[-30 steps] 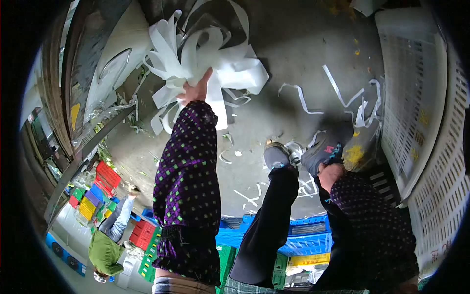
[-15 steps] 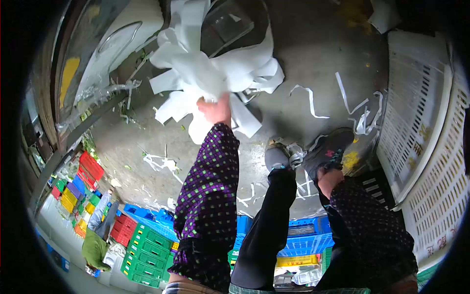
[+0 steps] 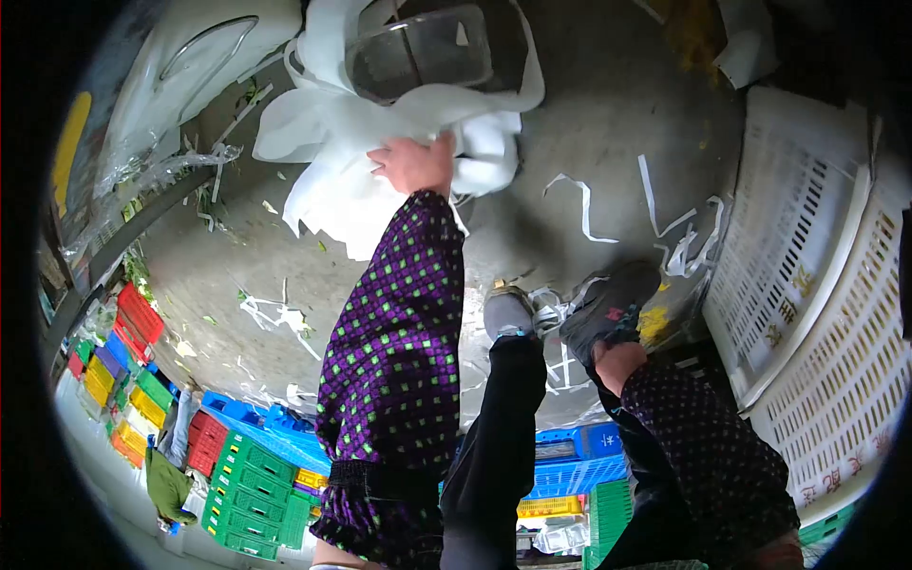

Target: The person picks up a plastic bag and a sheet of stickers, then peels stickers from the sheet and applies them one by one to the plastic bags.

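Note:
A loose bundle of broad white strips [image 3: 332, 204], soft sheeting whose material I cannot make out, lies fanned out on the floor in front of me. My left hand [image 3: 418, 166], reaching out from a purple checked sleeve, is closed on its near side with the fingers partly buried in it. Behind the strips a clear plastic container [image 3: 423, 52] shows, partly covered. Down by my dark shoe [image 3: 613, 299], my right hand [image 3: 617, 366] rests against the ankle. Its fingers are mostly hidden, so I cannot see whether they grip.
Thin white strip scraps [image 3: 584, 204] litter the concrete floor [image 3: 655, 114]. White slatted crates [image 3: 784, 228] stand along the right. Green crates [image 3: 252, 494], blue crates [image 3: 271, 427] and a red crate [image 3: 140, 318] are behind me. A person in green [image 3: 169, 484] is at the lower left.
My left hand has moved farther forward, and the white strips have shifted and folded with it. My right hand stays by the shoe. The view has shifted slightly.

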`<state>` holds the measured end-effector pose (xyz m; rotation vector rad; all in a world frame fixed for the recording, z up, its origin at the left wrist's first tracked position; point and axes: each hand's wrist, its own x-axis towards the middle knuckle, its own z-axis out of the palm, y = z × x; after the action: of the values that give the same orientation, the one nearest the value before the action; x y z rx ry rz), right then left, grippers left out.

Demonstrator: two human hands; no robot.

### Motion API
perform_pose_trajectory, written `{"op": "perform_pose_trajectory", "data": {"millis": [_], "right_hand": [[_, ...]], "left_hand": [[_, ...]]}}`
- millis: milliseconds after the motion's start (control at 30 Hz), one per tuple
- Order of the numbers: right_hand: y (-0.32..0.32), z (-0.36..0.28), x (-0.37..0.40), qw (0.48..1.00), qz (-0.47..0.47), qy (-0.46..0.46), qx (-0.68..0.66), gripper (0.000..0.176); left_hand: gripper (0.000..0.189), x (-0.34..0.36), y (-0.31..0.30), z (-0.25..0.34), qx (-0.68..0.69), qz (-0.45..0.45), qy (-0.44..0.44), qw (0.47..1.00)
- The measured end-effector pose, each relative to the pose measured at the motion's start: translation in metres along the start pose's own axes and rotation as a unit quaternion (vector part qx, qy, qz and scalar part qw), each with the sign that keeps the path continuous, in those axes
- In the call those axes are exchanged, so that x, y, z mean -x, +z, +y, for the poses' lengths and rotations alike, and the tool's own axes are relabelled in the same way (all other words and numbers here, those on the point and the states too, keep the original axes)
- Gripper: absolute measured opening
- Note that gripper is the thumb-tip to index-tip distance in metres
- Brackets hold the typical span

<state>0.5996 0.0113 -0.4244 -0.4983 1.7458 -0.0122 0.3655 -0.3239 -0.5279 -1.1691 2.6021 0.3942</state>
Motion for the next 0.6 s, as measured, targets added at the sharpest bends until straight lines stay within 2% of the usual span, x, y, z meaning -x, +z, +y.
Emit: {"op": "perform_pose_trajectory", "data": {"millis": [33,67,133,167,200,300,333,400,467,533,600], "right_hand": [[0.006,0.003,-0.002,0.999,0.010,-0.028,0.038,0.030],[-0.001,0.000,-0.002,0.999,0.009,-0.030,0.040,0.030],[-0.014,-0.005,-0.003,0.998,-0.018,-0.037,0.041,0.027],[-0.017,-0.005,-0.001,0.998,-0.019,-0.038,0.039,0.027],[-0.020,-0.004,0.002,0.997,-0.006,-0.052,0.049,0.026],[-0.019,-0.005,0.006,0.996,0.009,-0.062,0.060,0.025],[-0.018,-0.006,0.005,0.997,0.010,-0.055,0.060,0.025],[-0.009,-0.004,0.002,0.997,0.004,-0.055,0.062,0.025],[-0.008,-0.006,0.002,0.997,0.001,-0.052,0.061,0.025],[-0.024,-0.011,0.006,0.996,-0.012,-0.046,0.075,0.026],[-0.029,-0.016,0.004,0.998,-0.020,-0.036,0.053,0.027]], "left_hand": [[0.062,-0.001,0.008,-0.014,-0.031,0.018,0.118,0.992],[0.062,-0.002,0.013,-0.026,-0.031,0.018,0.116,0.993],[0.050,0.000,0.014,-0.041,0.057,0.059,0.086,0.993],[0.051,0.005,0.009,-0.047,0.058,0.044,0.121,0.990],[0.051,0.008,0.006,-0.050,0.055,0.043,0.120,0.990],[0.039,0.020,0.009,-0.067,0.148,0.008,0.054,0.987],[0.042,0.028,0.006,-0.072,0.138,-0.020,0.042,0.989],[0.044,0.050,0.010,-0.103,0.101,-0.019,0.013,0.995],[0.043,0.070,0.002,-0.129,0.105,-0.150,-0.060,0.981],[0.039,0.106,0.001,-0.183,0.146,-0.117,0.015,0.982],[0.026,0.134,-0.031,-0.213,0.042,-0.091,0.142,0.985]]}}
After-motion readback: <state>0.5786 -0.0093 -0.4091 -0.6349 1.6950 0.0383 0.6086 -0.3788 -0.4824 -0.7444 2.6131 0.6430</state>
